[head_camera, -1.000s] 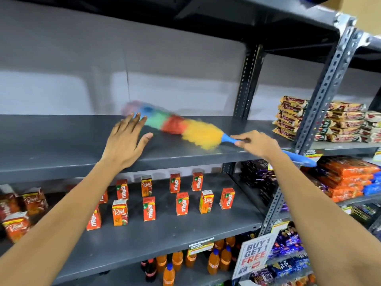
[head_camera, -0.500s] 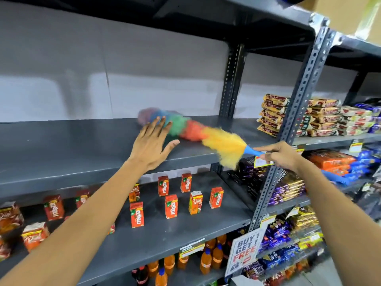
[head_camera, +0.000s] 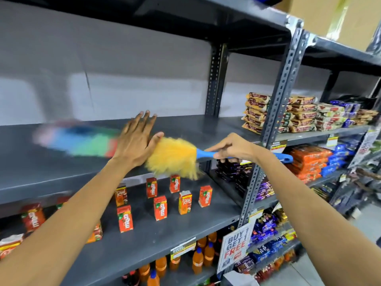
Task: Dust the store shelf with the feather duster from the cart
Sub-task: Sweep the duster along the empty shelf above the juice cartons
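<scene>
A rainbow feather duster (head_camera: 173, 155) with a blue handle lies across the bare grey store shelf (head_camera: 41, 168). Its yellow tuft hangs over the shelf's front edge, and its green, blue and pink end is blurred to the left. My right hand (head_camera: 231, 149) is shut on the blue handle, whose end sticks out behind my wrist. My left hand (head_camera: 136, 141) rests flat on the shelf with fingers spread, in front of the duster's red part.
Small juice cartons (head_camera: 160, 207) stand on the shelf below, with orange drink bottles (head_camera: 198, 261) under them. A perforated steel upright (head_camera: 274, 120) divides the bays. Stacked snack packets (head_camera: 303, 114) fill the right bay. A "buy get free" sign (head_camera: 235, 248) hangs low.
The duster has swept to the left along the shelf, its far end now blurred with motion. My left hand stays flat on the shelf. The view has shifted slightly.
</scene>
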A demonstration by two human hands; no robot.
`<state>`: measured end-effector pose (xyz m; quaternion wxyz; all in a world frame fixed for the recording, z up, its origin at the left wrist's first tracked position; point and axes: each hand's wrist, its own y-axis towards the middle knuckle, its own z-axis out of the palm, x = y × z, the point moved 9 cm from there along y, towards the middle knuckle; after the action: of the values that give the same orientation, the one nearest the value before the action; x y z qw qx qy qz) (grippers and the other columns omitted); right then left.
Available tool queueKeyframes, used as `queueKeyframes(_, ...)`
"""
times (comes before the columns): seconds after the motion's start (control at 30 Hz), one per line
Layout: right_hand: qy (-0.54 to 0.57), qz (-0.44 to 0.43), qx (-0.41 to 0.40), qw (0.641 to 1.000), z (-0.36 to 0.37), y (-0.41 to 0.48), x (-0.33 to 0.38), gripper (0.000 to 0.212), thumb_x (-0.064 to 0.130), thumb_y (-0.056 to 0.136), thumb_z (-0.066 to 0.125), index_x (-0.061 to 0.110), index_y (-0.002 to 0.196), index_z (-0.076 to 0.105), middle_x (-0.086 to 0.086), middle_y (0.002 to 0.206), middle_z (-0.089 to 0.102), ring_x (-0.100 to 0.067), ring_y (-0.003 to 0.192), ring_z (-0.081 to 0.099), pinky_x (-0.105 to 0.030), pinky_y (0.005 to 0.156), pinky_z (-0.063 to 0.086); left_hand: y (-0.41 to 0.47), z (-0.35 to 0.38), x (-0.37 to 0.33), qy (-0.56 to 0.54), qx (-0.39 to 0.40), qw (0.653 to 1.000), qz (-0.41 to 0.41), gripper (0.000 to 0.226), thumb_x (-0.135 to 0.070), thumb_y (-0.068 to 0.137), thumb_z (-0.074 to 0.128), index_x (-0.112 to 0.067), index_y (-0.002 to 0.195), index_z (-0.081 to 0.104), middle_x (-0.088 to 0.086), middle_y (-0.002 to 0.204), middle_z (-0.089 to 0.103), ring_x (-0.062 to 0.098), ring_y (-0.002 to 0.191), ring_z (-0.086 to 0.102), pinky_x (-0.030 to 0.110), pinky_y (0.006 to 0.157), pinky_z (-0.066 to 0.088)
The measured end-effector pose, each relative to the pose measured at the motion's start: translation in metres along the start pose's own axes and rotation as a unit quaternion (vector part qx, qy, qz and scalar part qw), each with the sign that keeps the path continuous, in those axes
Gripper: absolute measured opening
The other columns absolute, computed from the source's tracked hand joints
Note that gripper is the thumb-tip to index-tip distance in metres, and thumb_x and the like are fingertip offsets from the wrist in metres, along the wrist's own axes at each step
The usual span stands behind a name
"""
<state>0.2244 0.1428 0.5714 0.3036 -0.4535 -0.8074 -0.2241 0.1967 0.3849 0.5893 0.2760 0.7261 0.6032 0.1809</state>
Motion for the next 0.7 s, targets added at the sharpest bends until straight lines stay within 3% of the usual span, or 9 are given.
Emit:
queueKeyframes(0.1, -0.013, -0.047, 0.021, 0.999, 0.031, 0.033, 0.036, 0.027, 0.006, 0.086, 0.066, 0.024, 0.105, 0.074, 0.005, 0.046, 0.059, -0.005, 0.038, 0.037, -0.016, 0.038, 0.031, -0.015, -0.035, 0.039, 0.028, -0.032, 0.999, -0.026, 0.065, -0.054, 0.091, 0.011, -0.017, 0.145, 0.013, 0.009, 0.156, 0.014, 0.022, 0.144, 0.007, 0.040, 0.116, 0.004)
queueKeyframes(0.23, -0.088, -0.093, 0.000, 0.992, 0.084, 0.083, 0.084, 0.026, 0.020, 0.085, 0.065, 0.032, 0.107, 0.072, 0.000, 0.058, 0.064, -0.014, 0.058, 0.050, -0.031, 0.063, 0.040, -0.054, -0.082, 0.100, 0.073, -0.060, 0.992, -0.080, 0.072, -0.055, 0.086, 0.011, -0.014, 0.142, 0.026, 0.013, 0.153, 0.025, 0.028, 0.142, 0.018, 0.045, 0.114, 0.014)
queueKeyframes(0.37, -0.082, -0.171, 0.082, 0.978, 0.165, 0.109, 0.161, 0.028, 0.021, 0.087, 0.065, 0.031, 0.112, 0.070, -0.001, 0.063, 0.065, -0.013, 0.058, 0.050, -0.031, 0.064, 0.040, -0.099, -0.104, 0.165, 0.107, -0.053, 0.979, -0.163, 0.066, -0.054, 0.092, 0.016, -0.013, 0.142, 0.026, 0.013, 0.153, 0.025, 0.027, 0.143, 0.016, 0.045, 0.115, 0.013)
queueKeyframes(0.43, -0.118, -0.185, 0.073, 0.973, 0.186, 0.119, 0.190, 0.030, 0.027, 0.087, 0.062, 0.038, 0.114, 0.067, 0.001, 0.086, 0.073, -0.017, 0.079, 0.060, -0.034, 0.071, 0.045, -0.116, -0.110, 0.189, 0.106, -0.059, 0.972, -0.200, 0.059, -0.048, 0.095, 0.019, -0.013, 0.142, 0.026, 0.012, 0.153, 0.024, 0.026, 0.143, 0.014, 0.045, 0.115, 0.013)
queueKeyframes(0.53, -0.178, -0.204, 0.016, 0.962, 0.219, 0.124, 0.231, 0.037, 0.028, 0.085, 0.056, 0.042, 0.118, 0.063, 0.001, 0.122, 0.066, -0.028, 0.106, 0.060, -0.035, 0.080, 0.046, -0.131, -0.121, 0.206, 0.105, -0.082, 0.964, -0.231, 0.057, -0.044, 0.095, 0.019, -0.012, 0.141, 0.028, 0.013, 0.152, 0.027, 0.026, 0.142, 0.017, 0.045, 0.114, 0.014)
queueKeyframes(0.7, -0.166, -0.235, 0.029, 0.957, 0.254, 0.115, 0.263, 0.036, 0.025, 0.087, 0.055, 0.038, 0.119, 0.064, -0.002, 0.123, 0.065, -0.031, 0.106, 0.059, -0.034, 0.074, 0.043, -0.132, -0.121, 0.210, 0.104, -0.086, 0.965, -0.226, 0.050, -0.037, 0.098, 0.025, -0.013, 0.141, 0.027, 0.012, 0.152, 0.028, 0.026, 0.142, 0.017, 0.046, 0.114, 0.014)
